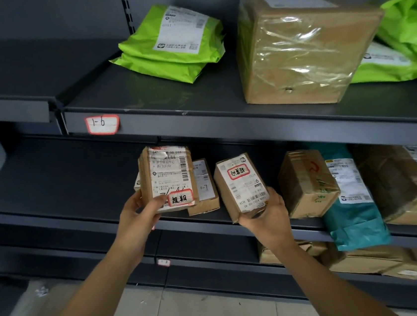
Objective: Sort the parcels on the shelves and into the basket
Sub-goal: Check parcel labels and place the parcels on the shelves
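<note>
Left grip [136, 218] curls round a tall labelled parcel [168, 178]; right grip [266, 216] holds a smaller parcel [241, 185] from beneath, both in front of the middle shelf [74, 178].

Dark shelves [143, 95], green mailers [171, 45], brown boxes [301, 51]

Soft, even light comes from above and in front, with no hard shadows. White glare streaks the clear tape on the big brown box [301, 51] on the upper shelf [198, 122]. The middle shelf [61, 179] beneath is dim. Shelf edges bow toward the frame's corners. The green bag [410, 23] at the right edge and the lowest parcels [385, 259] are blurred. Labels on the left parcel [168, 178] and right parcel [241, 185], held in the left hand [133, 218] and right hand [266, 216], are crisp.
</note>
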